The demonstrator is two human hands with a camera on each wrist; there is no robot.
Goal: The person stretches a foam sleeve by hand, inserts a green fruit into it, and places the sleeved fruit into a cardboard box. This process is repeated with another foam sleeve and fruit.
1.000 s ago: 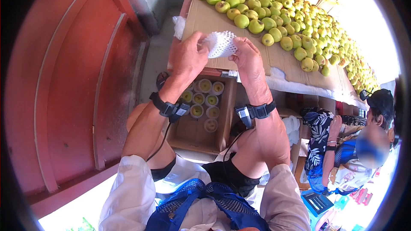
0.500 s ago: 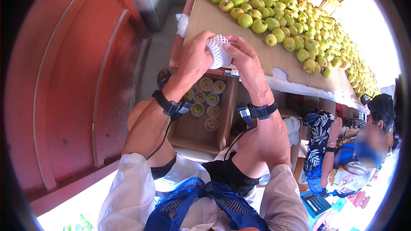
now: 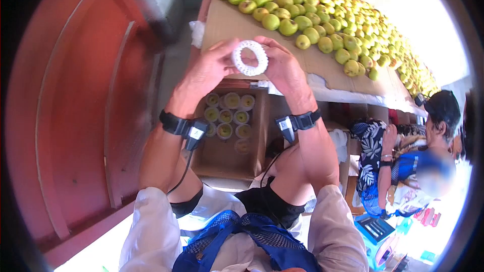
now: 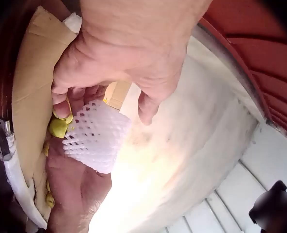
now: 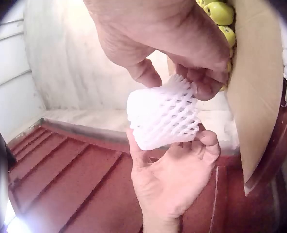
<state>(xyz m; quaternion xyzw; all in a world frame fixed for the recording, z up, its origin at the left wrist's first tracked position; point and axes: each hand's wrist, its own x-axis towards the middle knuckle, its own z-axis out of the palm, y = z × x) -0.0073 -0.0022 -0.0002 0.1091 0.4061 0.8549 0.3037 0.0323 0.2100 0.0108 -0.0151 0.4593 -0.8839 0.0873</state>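
A white foam fruit net (image 3: 250, 58) is held between both hands above the table's near edge, its round open end facing up in the head view. My left hand (image 3: 209, 68) grips it on one side; in the right wrist view that hand (image 5: 175, 174) cups it from below, thumb and fingers on opposite sides. My right hand (image 3: 285, 68) holds the other side, its thumb (image 5: 147, 75) and fingers at the net's upper edge. Through the ring some fingers show, and no apple is visible inside.
Many green-yellow apples (image 3: 288, 27) cover the cardboard-topped table (image 3: 222, 22). Below its edge stands a cardboard box (image 3: 227, 163) with several netted apples (image 3: 226, 116) in it. A red door (image 3: 75, 100) is at the left. Another person (image 3: 403, 166) sits at the right.
The foam net has turned from lying sideways to showing its ring-shaped open end upward. Both hands have shifted round it, and the head view has moved slightly.
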